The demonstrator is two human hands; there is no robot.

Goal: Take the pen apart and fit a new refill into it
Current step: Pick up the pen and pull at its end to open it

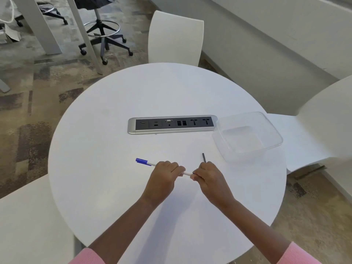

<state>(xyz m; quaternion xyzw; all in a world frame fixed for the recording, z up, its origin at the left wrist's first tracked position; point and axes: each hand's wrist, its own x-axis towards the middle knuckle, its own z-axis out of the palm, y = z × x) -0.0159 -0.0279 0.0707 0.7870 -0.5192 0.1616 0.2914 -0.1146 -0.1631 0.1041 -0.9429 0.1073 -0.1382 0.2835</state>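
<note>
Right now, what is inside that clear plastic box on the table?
Nothing that I can see: the clear box looks empty, and only the white table shows through its bottom. No part of its inside is covered. The pen is outside it.

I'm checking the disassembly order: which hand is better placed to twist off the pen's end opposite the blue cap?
Right. The right hand grips that end of the pen, while the left hand holds the barrel's middle and can steady it.
</note>
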